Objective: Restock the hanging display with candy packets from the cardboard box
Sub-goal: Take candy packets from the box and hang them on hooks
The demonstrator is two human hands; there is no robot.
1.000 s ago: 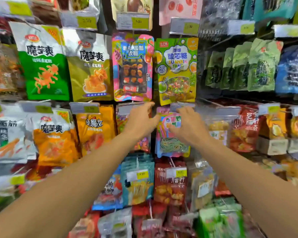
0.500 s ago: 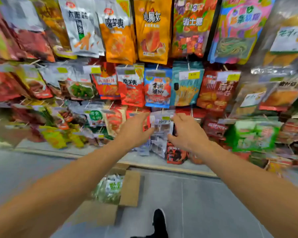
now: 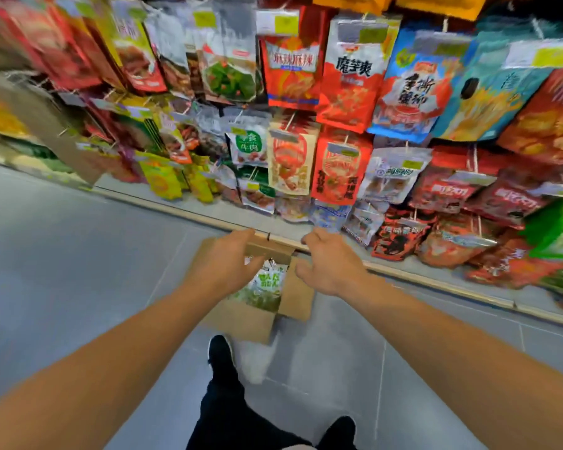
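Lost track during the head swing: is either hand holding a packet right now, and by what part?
Nothing is held. The left hand and right hand hang empty, fingers loose, above the cardboard box of candy packets.

A grey tiled floor is carrying an open cardboard box with green candy packets lying inside. 2 black shoes are standing on the tiles just beside it.

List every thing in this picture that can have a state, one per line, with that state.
Brown cardboard box: open, flaps spread, on grey floor.
Green-and-white candy packets: lying inside the box.
Left hand: open, holding nothing, above the box.
Right hand: open, holding nothing.
Hanging snack bags: hung on display pegs.
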